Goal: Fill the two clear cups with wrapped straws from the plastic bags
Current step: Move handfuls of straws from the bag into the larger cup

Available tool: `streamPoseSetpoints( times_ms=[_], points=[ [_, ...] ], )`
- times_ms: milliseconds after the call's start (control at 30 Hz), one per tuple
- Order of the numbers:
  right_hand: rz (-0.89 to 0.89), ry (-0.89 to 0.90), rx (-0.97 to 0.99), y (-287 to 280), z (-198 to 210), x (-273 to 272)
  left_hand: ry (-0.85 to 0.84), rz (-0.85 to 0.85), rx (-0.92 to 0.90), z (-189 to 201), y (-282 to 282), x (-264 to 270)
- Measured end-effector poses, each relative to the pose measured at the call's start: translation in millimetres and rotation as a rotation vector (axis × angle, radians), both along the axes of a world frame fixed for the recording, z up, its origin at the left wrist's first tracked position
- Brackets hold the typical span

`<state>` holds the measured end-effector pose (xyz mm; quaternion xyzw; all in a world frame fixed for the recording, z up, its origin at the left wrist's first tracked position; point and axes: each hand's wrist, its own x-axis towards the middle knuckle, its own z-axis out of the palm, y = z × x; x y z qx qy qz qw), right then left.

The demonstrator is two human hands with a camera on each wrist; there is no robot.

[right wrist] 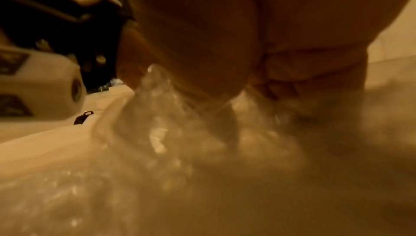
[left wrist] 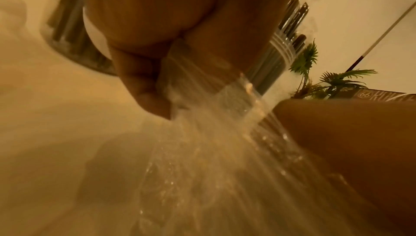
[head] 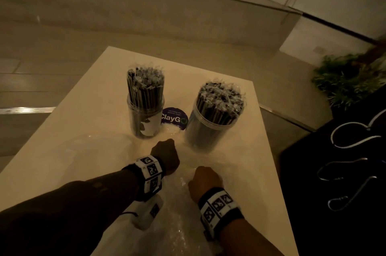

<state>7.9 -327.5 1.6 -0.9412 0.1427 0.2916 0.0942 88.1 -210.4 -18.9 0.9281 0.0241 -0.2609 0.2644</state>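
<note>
Low in the frame's middle, the left hand and right hand each clutch the crumpled bag; above them, both cups hold straws standing upright.

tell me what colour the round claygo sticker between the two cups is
Dark purple with white lettering; the sticker shows best in the head view.
</note>
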Motion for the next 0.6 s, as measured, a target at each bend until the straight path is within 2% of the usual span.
streamPoseSetpoints(
  times_ms=[100,267,333,500,600],
  points=[
    [0.007,-0.082,-0.034,-9.5,-0.6,-2.3,-0.036,0.077,0.011,3.4,7.7,3.5],
    [0.041,-0.014,-0.156,-20.9,-5.1,-1.6,-0.050,0.134,-0.005,3.7,12.3,-1.3],
    [-0.003,0.010,-0.129,-20.1,-11.4,0.5,-0.048,0.142,-0.047,3.1,8.6,-4.8],
    [-0.224,-0.063,-0.027,-11.7,-33.4,3.8,-0.020,0.216,-0.111,-0.8,2.6,-6.3],
    [-0.207,-0.019,-0.051,-12.2,-42.1,7.0,0.020,0.244,-0.148,-0.6,2.4,-6.0]
  ],
)
